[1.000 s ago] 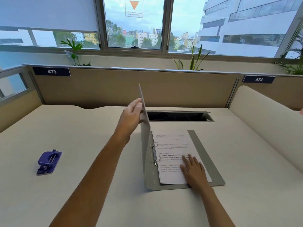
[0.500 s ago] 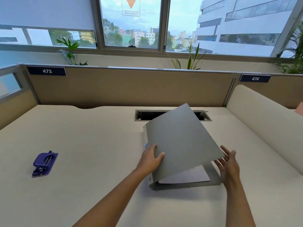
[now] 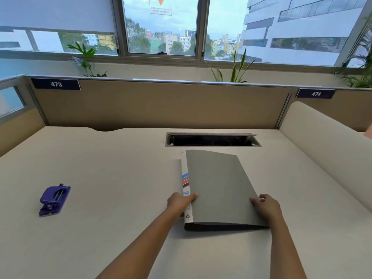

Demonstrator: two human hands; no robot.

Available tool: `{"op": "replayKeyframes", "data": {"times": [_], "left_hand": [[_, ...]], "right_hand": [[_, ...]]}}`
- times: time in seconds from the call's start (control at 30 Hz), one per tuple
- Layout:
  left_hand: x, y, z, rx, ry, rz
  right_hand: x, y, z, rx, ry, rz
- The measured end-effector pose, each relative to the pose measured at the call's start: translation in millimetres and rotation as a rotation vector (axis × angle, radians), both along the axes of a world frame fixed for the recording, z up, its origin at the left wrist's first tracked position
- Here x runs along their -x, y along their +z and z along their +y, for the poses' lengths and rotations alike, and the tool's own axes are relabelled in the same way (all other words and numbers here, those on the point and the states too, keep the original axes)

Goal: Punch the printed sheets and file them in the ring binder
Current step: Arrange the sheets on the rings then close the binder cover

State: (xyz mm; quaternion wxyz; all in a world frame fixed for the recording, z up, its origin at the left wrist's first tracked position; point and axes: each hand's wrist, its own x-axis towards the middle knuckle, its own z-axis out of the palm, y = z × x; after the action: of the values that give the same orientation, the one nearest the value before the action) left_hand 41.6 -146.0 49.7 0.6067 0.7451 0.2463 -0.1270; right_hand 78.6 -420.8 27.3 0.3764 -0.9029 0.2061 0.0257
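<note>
A grey ring binder (image 3: 219, 188) lies closed on the beige desk (image 3: 112, 174), its white spine label with coloured stripes facing left. The printed sheets are hidden inside it. My left hand (image 3: 179, 202) grips the spine near its front end, thumb on the cover. At the cover's right front edge, my right hand (image 3: 266, 206) holds the binder with curled fingers. A purple hole punch (image 3: 54, 200) sits apart at the left of the desk.
A dark cable slot (image 3: 211, 139) with a raised lid opens in the desk just behind the binder. Tan partition panels (image 3: 161, 105) wall the back and left. A rounded cream divider (image 3: 330, 154) borders the right side.
My left hand swung the upright front cover down over the sheets until the binder closed. My right hand left the page and moved to the cover's right edge.
</note>
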Motion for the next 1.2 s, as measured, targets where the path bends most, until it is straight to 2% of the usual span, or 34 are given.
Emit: {"op": "replayKeyframes", "data": {"times": [0.07, 0.23, 0.37, 0.7, 0.9, 1.2], "left_hand": [[-3, -3, 6, 0.063, 0.016, 0.006], [-3, -6, 14, 0.221, 0.029, 0.002], [-1, -8, 24, 0.255, 0.106, -0.015], [-21, 29, 101, 0.290, 0.230, -0.187], [-50, 56, 160, 0.293, 0.271, -0.209], [-98, 70, 241, 0.307, 0.391, -0.214]], "right_hand": [[-4, -3, 2, -0.025, -0.018, 0.031], [-2, -2, 16, -0.207, -0.065, -0.026], [-2, 1, 30, -0.305, -0.076, -0.055], [-18, 43, 101, -0.708, 0.235, -0.092], [-53, 67, 158, -0.803, 0.335, -0.122], [-117, 78, 247, -0.862, 0.331, -0.066]]}}
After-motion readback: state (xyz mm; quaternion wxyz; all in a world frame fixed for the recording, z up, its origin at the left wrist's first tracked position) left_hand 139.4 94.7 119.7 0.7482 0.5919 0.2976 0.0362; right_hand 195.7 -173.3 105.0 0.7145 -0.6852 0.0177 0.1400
